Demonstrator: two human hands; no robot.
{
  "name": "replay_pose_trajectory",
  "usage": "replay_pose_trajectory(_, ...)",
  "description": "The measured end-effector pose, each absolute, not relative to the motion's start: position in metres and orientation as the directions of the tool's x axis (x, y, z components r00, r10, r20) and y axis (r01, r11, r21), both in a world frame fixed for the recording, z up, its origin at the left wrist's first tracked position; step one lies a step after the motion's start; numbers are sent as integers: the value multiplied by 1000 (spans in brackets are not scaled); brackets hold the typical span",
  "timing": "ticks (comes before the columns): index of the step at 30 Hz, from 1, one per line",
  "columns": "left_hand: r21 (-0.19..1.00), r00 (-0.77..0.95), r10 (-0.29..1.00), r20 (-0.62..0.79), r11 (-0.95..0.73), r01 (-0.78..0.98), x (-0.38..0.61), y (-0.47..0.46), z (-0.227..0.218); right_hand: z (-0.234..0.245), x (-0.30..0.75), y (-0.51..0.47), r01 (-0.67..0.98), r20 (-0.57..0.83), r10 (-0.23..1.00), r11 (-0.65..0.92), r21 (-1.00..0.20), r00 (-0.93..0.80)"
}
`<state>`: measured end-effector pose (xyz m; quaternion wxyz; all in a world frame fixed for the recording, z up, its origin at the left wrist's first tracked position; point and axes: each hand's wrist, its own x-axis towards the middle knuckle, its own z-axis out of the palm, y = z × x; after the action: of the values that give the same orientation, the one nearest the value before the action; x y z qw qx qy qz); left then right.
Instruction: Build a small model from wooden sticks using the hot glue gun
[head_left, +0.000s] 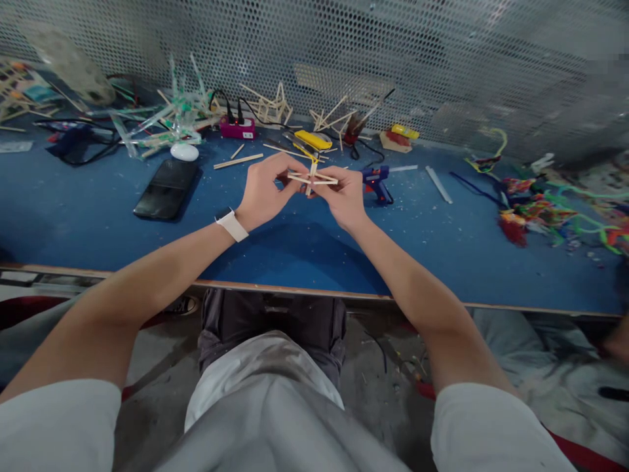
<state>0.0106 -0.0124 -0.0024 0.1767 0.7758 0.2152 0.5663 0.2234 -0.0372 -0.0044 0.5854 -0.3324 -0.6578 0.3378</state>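
Note:
Both my hands meet over the middle of the blue table, pinching a small frame of thin wooden sticks [324,178] between them. My left hand [268,189] has its fingers closed on the frame's left side. On the right side, my right hand [344,195] grips it with thumb and fingers. Several sticks cross at the centre, and one points away from me. Some fingertips are hidden behind the sticks. Just beyond lies a yellow utility knife [313,139]. A blue glue gun [377,182] rests right beside my right hand.
Left of my hands lie a black phone [166,190], a white oval case [185,152] and loose sticks [238,161]. A purple power strip [238,128] stands behind. A glue stick [438,184] and colourful yarn [535,206] lie rightward. Perforated metal panel [334,52] closes the back. Another person sits at right.

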Motion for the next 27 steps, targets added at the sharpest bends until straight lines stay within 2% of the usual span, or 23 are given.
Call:
replay_pose_trajectory(5,429,283,463,840,-886,177,5,-18,7,5,223,-47,137,629,774,633,-762,-73)
replay_pose_trajectory(13,338,248,358,900,-934,118,2,-36,26,26,223,-64,261,752,654,742,-617,-83)
replay_pose_trajectory(17,298,207,310,928,-951,88,6,-43,28,29,225,-65,277,801,591,789,-549,-97)
replay_pose_trajectory(23,253,168,266,949,-963,93,10,-44,29,27,225,-62,244,799,591,796,-555,-111)
replay_pose_trajectory(27,273,190,290,938,-956,108,8,-42,29,25,225,-60,178,824,554,829,-531,-120)
